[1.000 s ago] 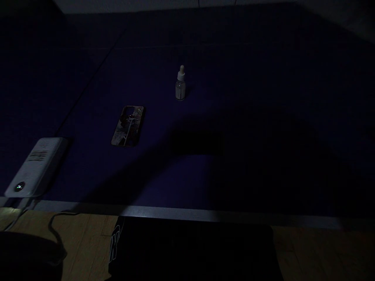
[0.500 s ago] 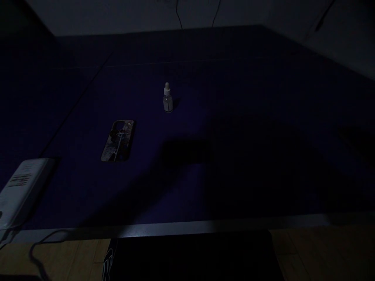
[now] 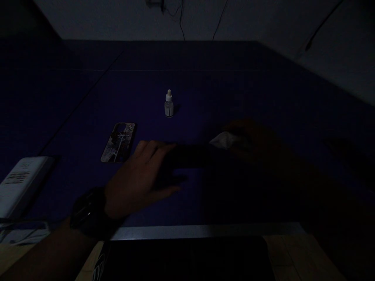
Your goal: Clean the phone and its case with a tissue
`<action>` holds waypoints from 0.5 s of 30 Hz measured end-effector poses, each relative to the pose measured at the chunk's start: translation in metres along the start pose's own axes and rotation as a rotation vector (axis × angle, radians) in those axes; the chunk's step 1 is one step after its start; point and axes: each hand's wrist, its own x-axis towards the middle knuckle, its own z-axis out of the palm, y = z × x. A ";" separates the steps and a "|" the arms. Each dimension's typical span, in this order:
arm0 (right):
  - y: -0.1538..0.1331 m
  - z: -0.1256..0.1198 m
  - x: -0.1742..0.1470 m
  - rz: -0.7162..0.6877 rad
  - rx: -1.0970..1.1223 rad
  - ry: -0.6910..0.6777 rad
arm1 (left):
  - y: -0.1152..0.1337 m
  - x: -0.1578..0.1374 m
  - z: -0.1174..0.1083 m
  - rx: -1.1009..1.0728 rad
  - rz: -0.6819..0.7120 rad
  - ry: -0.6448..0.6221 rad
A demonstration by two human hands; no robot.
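My left hand (image 3: pixel 136 177), with a black watch (image 3: pixel 89 210) on the wrist, reaches over the table from the lower left. Its fingers are stretched out and the thumb stands apart. By its fingertips lies a very dark, oblong patch (image 3: pixel 190 156); I cannot make out whether it is a dark object or shadow. Deep in shadow, my right hand (image 3: pixel 249 136) is closed on a crumpled white cloth (image 3: pixel 223 140), whose pointed end sticks out to the left. A patterned phone case (image 3: pixel 118 143) lies just beyond my left hand. Farther back a dropper bottle (image 3: pixel 169 107) stands upright.
A white box-shaped device (image 3: pixel 20 181) rests at the table's left, with a cable (image 3: pixel 35 222) near the front edge. The blue-purple table (image 3: pixel 205 89) has a pale front rim (image 3: pixel 175 233). Thin wires hang on the back wall. The light is very dim.
Both hands have come into view over the table, the right one with the white cloth. The phone case, bottle and white device stay in place while the view has shifted slightly.
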 end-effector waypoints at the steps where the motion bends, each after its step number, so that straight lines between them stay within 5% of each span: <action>1: 0.002 0.006 0.003 -0.015 -0.040 -0.050 | -0.012 0.008 0.002 0.026 -0.013 -0.022; 6: 0.011 0.038 0.002 -0.143 -0.131 -0.166 | -0.051 0.026 0.016 0.063 -0.041 -0.048; 15: 0.004 0.038 -0.019 -0.169 -0.012 -0.297 | -0.059 0.026 0.025 -0.046 -0.040 -0.023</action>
